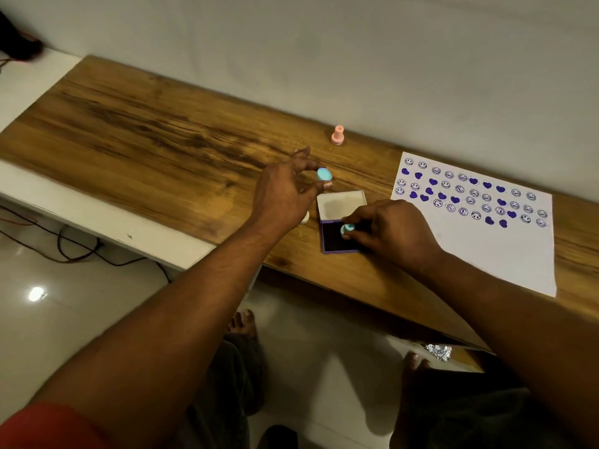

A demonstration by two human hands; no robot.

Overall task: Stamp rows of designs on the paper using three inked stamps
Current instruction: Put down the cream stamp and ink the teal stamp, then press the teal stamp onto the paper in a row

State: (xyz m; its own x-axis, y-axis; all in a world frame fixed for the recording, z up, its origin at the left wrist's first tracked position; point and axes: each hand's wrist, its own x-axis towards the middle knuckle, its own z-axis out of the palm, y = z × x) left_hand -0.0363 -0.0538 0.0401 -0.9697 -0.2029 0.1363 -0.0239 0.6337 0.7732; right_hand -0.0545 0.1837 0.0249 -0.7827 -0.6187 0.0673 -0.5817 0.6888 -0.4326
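A white paper (505, 254) lies at the right of the wooden table, with several rows of purple smiley and heart prints across its upper part. An open purple ink pad (334, 239) with its white lid raised sits left of the paper. My right hand (389, 231) presses a light-blue stamp (347, 229) onto the dark pad. Just above the table behind the pad, my left hand (285, 192) pinches a light-blue round cap (324, 174) between thumb and fingers. A pink stamp (337, 135) stands upright near the wall.
The wooden table (146, 131) runs along a pale wall. A small white object (305, 217) peeks out under my left hand. Cables (64, 251) lie on the tiled floor at left, and bare feet show below the table edge.
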